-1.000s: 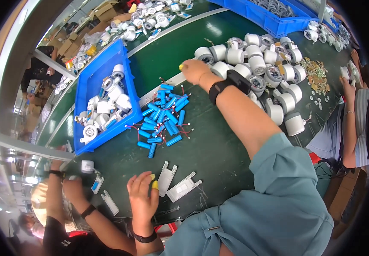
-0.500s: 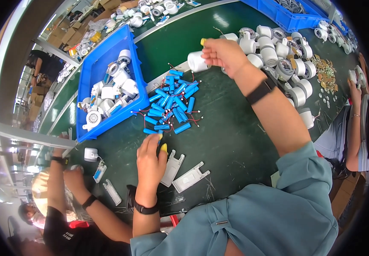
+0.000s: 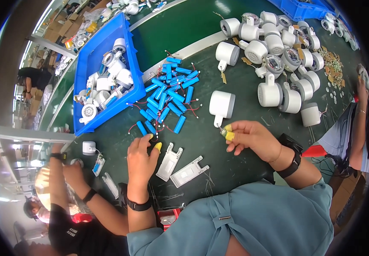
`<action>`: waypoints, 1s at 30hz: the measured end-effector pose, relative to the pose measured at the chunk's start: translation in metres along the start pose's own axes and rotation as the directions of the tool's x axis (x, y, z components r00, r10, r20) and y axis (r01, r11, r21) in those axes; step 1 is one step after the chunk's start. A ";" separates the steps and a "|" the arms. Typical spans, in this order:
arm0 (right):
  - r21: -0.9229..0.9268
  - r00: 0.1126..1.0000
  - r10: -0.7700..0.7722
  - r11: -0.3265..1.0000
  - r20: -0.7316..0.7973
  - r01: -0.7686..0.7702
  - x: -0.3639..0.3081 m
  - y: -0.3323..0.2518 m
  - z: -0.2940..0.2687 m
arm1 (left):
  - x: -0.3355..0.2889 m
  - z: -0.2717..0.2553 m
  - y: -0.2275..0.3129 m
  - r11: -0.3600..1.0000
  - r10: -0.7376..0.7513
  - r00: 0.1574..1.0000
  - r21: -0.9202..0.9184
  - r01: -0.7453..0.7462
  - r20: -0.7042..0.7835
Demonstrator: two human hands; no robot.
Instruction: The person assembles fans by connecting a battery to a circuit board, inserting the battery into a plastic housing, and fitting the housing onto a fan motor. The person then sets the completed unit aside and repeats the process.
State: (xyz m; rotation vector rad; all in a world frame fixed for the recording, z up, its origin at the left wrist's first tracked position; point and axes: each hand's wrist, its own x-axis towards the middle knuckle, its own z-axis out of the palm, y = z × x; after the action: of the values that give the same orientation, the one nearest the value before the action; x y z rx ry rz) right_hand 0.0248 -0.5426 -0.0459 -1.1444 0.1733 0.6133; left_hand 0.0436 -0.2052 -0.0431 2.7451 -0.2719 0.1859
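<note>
My right hand (image 3: 252, 138), with yellow finger covers, is closed in a pinch on a small green-and-silver circuit board (image 3: 224, 131) at the neck of a white motor housing (image 3: 221, 103). That housing is a short cylinder with a grey rim and rests on the table. My left hand (image 3: 141, 160) hovers or rests at the near edge of a pile of blue battery cells (image 3: 163, 100) with thin red and dark leads. Its fingers are extended and apart, with nothing visible in them. Two white plastic covers (image 3: 169, 162) (image 3: 189, 171) lie between my hands, close to me.
A blue bin (image 3: 131, 96) of white housings stands left of the cells. More housings (image 3: 272, 91) crowd the right, beside brown board pieces (image 3: 333, 64). At left, a co-worker's hands (image 3: 75, 175) work near a single housing (image 3: 89, 148). Another person's arm (image 3: 362, 104) shows at far right.
My right hand has come back toward me from the far side, and a white housing now lies nearer. It now pinches the small board. My left hand has shifted slightly left.
</note>
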 end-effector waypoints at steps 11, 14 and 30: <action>-0.126 0.995 -0.101 0.987 0.024 0.103 0.010 0.028 -0.009 | 0.035 -0.004 -0.043 0.941 -0.295 0.953 -0.192 0.277 -0.073; -0.200 0.996 -0.084 0.976 0.035 0.090 0.008 0.021 -0.008 | 0.042 0.006 -0.063 0.915 -0.378 0.926 -0.164 0.369 -0.023; -0.290 0.995 -0.075 0.953 0.072 0.093 0.007 0.023 -0.002 | 0.018 -0.001 -0.071 0.939 -0.059 0.996 -0.343 0.035 -0.060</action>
State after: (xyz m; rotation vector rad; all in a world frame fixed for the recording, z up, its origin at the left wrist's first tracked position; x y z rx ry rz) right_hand 0.0183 -0.5359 -0.0684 -1.4105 -0.0201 0.6096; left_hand 0.0762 -0.1433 -0.0645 2.3920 -0.1982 0.2003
